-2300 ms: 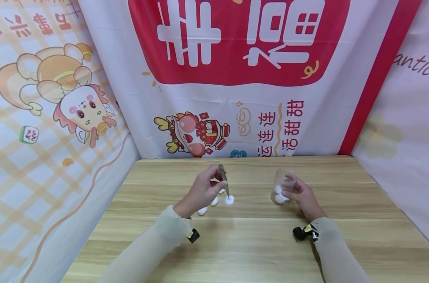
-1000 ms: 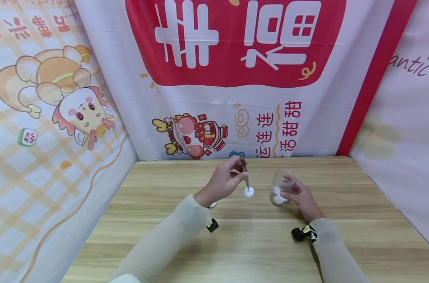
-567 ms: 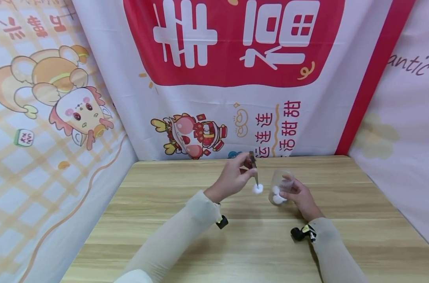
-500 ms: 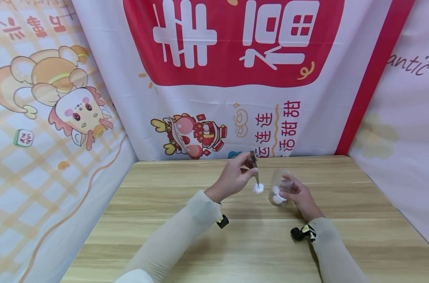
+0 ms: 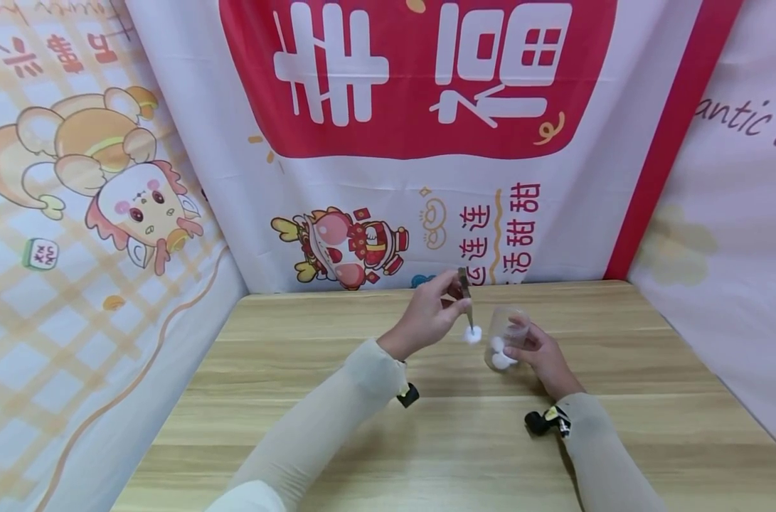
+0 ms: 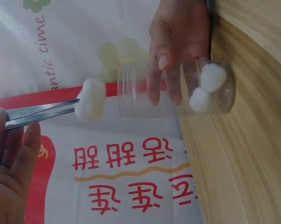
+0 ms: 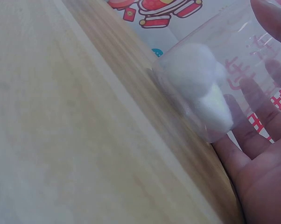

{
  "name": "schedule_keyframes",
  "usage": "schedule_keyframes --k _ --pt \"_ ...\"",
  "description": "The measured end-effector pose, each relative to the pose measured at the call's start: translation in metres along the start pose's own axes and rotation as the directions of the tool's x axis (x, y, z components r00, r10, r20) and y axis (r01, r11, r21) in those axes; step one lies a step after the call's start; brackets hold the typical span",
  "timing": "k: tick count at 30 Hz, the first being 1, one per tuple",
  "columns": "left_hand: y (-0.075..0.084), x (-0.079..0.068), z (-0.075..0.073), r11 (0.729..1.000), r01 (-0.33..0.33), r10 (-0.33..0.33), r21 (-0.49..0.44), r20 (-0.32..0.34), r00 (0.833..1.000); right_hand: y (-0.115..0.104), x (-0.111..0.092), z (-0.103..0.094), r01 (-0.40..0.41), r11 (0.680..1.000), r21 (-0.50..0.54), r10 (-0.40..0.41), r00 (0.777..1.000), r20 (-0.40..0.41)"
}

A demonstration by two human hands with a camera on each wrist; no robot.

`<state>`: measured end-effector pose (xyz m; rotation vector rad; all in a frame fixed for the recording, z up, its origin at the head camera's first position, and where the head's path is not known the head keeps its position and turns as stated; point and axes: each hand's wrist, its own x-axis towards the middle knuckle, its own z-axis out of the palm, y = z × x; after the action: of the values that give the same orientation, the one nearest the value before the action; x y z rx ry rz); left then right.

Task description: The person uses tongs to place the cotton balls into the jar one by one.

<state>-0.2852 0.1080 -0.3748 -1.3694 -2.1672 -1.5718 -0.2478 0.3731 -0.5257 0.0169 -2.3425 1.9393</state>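
From my remote station I'm watching the left hand [image 5: 424, 316] pinching tweezers [image 6: 40, 109] that are gripping a fluffy white ball [image 6: 90, 100] just outside the mouth of the clear jar [image 6: 131, 91], which the right hand [image 5: 546, 360] is holding

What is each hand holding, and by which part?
Left hand: metal tweezers, pinched along their sides, back from the tips, which grip a cotton ball by its upper side. Right hand: clear plastic jar, held round its side wall.

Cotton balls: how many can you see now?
3: one cotton ball pinched in the tweezers, two cotton balls inside the clear jar; others may be hidden.
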Motion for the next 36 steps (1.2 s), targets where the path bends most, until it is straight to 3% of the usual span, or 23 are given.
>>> schedule_keyframes --k 11,29,36 --pt "0.0 0.015 0.011 0.999 -0.042 0.042 -0.003 -0.009 0.999 -0.002 -0.001 0.001 0.014 1.0 -0.012 -0.014 1.0 0.004" --pt "-0.007 0.027 0.029 0.998 -0.053 0.052 -0.028 -0.027 0.998 0.001 -0.001 0.002 0.011 1.0 -0.015 -0.011 1.0 -0.001" --pt "-0.008 0.031 0.029 0.999 -0.027 0.026 -0.022 -0.017 1.0 0.001 -0.001 0.001 0.002 0.999 -0.033 -0.002 1.0 -0.001"
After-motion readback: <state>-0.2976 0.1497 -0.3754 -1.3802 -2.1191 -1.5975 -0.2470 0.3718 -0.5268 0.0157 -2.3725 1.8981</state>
